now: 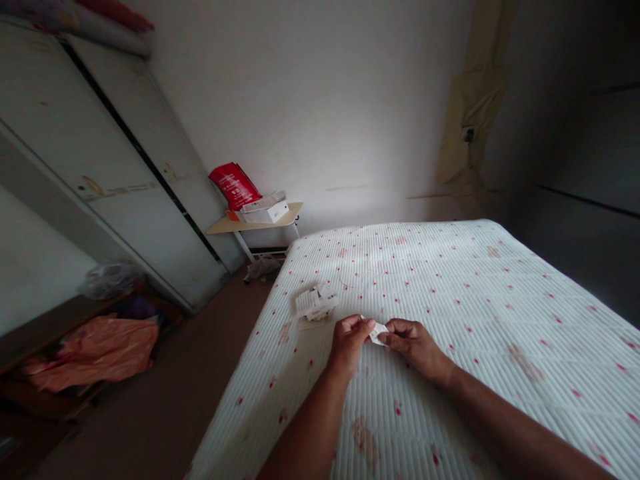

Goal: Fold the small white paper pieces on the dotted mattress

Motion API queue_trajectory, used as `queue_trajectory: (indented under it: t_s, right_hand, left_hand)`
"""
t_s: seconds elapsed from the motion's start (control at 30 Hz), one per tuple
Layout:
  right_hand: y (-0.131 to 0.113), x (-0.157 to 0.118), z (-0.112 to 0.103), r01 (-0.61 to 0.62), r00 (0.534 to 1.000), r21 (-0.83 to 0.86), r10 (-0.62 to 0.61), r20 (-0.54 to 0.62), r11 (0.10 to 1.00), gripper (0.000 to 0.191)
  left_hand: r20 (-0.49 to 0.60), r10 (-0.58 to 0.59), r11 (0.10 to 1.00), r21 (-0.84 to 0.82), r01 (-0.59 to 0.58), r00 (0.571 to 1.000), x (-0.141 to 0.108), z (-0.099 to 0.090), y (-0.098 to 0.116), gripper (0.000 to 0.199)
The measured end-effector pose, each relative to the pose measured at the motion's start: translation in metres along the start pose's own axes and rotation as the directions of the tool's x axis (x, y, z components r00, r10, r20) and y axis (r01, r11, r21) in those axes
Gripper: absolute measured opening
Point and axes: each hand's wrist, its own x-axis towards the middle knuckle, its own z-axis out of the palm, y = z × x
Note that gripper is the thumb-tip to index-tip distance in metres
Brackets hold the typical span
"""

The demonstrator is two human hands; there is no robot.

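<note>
Between my two hands is a small white piece of paper (377,333), held just above the bed. My left hand (350,340) pinches its left side, thumb on top. My right hand (413,343) grips the right side between thumb and fingers. The fingers cover part of the paper, and any print on it is too small to read. Beyond my left hand, a loose pile of printed white papers (315,302) lies on the quilted bedspread (410,280), which is pale with red dots and small figures.
A small table (225,225) beyond the bed's left corner holds a red bag (235,185) and a white box (267,213). A grey wardrobe (165,193) stands at left. Orange cloth (105,350) lies on a low wooden shelf. A wall socket (469,134) is at the back right.
</note>
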Motion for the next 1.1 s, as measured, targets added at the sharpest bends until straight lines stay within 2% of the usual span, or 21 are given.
queue_trajectory:
  t_s: [0.2,0.33,0.63,0.87,1.1]
  right_hand:
    - [0.008,0.002,-0.004,-0.015,0.999,-0.019,0.015,-0.047,1.0,0.034]
    - [0.012,0.002,-0.004,-0.009,0.999,-0.008,0.009,-0.047,1.0,0.033]
    - [0.001,0.001,-0.001,0.019,0.998,-0.013,-0.02,-0.051,1.0,0.032]
    - [0.006,0.002,-0.003,0.031,0.998,0.0,-0.031,-0.046,1.0,0.031]
    - [0.004,0.003,-0.001,0.007,0.995,0.046,-0.003,-0.099,0.999,0.035]
  left_hand:
    - [0.047,-0.007,1.0,0.016,0.007,0.999,0.001,-0.005,-0.002,0.032]
    - [0.015,-0.052,0.998,0.04,0.051,0.999,0.002,-0.006,-0.002,0.027]
    - [0.024,-0.032,0.998,0.051,0.031,0.999,0.0,-0.005,0.001,0.024]
    - [0.061,-0.034,0.998,0.062,0.03,0.998,0.0,-0.005,-0.003,0.026]
    - [0.062,-0.038,0.994,0.103,0.032,0.997,-0.001,-0.002,0.0,0.032]
